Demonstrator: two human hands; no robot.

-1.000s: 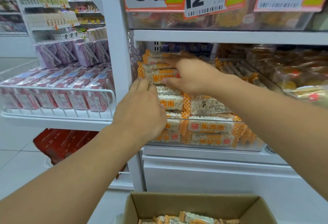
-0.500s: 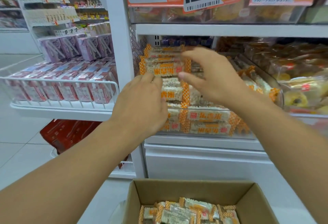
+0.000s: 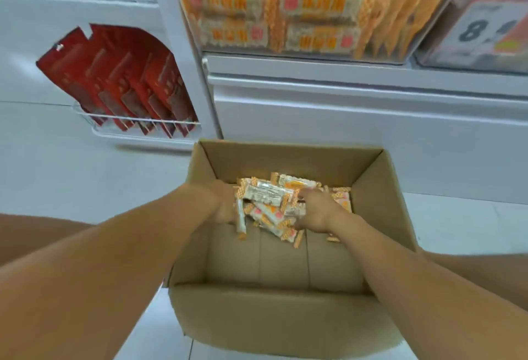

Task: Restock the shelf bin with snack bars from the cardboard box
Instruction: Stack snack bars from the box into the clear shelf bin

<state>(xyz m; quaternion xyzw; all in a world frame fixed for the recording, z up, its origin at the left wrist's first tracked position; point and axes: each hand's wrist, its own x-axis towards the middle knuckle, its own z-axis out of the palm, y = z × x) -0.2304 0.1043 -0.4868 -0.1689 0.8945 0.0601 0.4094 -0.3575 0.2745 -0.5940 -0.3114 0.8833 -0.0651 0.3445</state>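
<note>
One cardboard box (image 3: 288, 319) on floor, approx a dozen+ snack bars (image 3: 268, 195) heaped at its far end; clear wrappers w/ orange checkered ends. Left hand (image 3: 225, 205) and right hand (image 3: 315, 211) both in the heap, each grip curled round bars. One shelf bin (image 3: 308, 54) above, 4 bars showing at front.

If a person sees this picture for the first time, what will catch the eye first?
First, both hands, left hand and right hand, gathering orange-and-white snack bars inside the open cardboard box on the floor. Next, the clear shelf bin above, stacked with the same bars.
</note>
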